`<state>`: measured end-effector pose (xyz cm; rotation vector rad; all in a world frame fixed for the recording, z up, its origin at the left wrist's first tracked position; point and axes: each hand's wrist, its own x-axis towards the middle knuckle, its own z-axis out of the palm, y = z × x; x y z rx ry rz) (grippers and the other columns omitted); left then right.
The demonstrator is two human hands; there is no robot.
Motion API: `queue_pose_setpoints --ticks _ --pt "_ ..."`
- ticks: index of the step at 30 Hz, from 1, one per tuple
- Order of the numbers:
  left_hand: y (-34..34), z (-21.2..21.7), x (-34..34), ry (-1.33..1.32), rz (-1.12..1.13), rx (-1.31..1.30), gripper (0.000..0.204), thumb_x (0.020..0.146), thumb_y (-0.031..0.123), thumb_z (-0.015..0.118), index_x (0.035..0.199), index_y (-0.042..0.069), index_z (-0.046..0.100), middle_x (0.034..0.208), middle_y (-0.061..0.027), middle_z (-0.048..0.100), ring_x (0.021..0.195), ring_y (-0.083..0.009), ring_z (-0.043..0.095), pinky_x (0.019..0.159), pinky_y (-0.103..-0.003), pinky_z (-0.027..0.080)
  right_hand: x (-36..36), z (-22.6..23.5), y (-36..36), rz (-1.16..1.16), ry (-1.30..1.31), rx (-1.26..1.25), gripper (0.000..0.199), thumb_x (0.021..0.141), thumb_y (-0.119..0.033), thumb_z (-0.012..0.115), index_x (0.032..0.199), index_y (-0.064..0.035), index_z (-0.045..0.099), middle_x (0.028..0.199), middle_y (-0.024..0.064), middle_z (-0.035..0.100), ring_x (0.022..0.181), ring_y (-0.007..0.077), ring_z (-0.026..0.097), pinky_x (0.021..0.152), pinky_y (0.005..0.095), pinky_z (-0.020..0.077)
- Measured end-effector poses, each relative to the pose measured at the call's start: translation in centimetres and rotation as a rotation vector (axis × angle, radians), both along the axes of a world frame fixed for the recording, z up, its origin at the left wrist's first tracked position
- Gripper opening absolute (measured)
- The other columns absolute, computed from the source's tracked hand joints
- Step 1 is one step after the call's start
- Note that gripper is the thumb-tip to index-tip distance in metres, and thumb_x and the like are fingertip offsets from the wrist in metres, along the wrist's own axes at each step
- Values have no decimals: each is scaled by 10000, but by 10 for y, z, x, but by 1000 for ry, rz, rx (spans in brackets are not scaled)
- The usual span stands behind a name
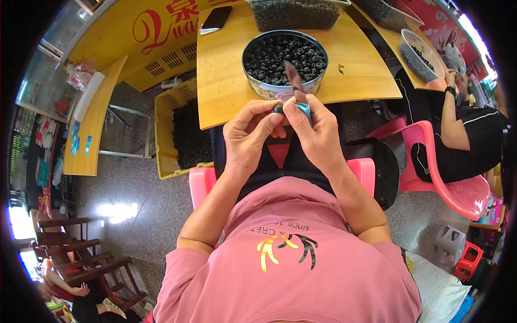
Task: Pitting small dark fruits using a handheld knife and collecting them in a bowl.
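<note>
- Left hand (249, 129): fingers drawn together, thumb and fingertips pinching one dark piece (278, 109), small and rounded.
- Right hand (315, 121): closed round the blue handle of a knife (294, 78); thumb just beside the dark piece.
- Knife: blade pointing up and away from the wearer, overlapping the tin in view; whether it touches the tin cannot be told.
- Dark piece: between the two hands, in front of the tin, near the desk's close edge.
- Tin (261, 88): round, printed wall, standing on the desk, filled nearly to the rim with similar dark pieces.
- Desk (358, 64): yellow wood top, small dark crumbs scattered on it.
- Phone (217, 17): black, lying at the far left corner of the desk.
- Tub (295, 24): clear, rectangular, behind the tin, holding dark contents.
- Crate (163, 142): yellow, on the floor left of the desk, holding a heap of dark contents, too small to tell apart.
- Bowl (412, 65): translucent, on a second desk at right, some dark pieces inside.
- Co-worker (455, 129): dark clothing, seated at right on a pink chair (444, 161).
- Sack (439, 288): white, at lower right, near a red stool (469, 259).
</note>
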<state>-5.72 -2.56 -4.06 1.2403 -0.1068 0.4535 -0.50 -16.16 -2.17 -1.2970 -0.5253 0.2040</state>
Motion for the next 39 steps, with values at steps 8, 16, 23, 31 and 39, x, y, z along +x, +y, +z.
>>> queue_pose_setpoints --ticks 8,16,23,31,39 --pt "-5 0 3 41 -47 -173 204 913 54 649 1100 -10 601 879 -46 646 709 -98 592 656 -224 487 11 2 -16 -288 -817 -418 175 863 -38 654 1034 -6 640 832 100 616 701 209 616 587 309 484" --pt "-9 1 5 30 -30 -180 189 913 56 648 1086 -12 612 867 -45 642 685 -93 574 636 -215 472 16 2 -19 -361 -947 -497 278 800 6 680 1070 -58 654 820 106 615 702 271 613 592 360 493" --pt "-7 -5 6 29 -56 -272 186 913 53 646 1080 -24 625 873 -73 663 661 -114 583 611 -220 460 29 -10 -20 -380 -969 -496 248 813 -16 681 1056 -59 665 821 111 617 695 277 610 599 369 495" --pt "-11 -8 8 1 -14 -154 237 899 13 644 1132 -30 647 909 -92 665 677 -130 602 602 -224 466 15 2 -22 -129 -234 -215 171 930 -149 646 994 8 667 847 32 661 746 78 598 641 249 465" --pt "-18 1 4 44 107 20 261 893 0 646 1150 -40 625 911 -91 666 665 -144 603 611 -234 468 18 -7 -20 84 29 20 181 941 -168 645 976 8 657 985 24 680 798 46 544 726 218 462"
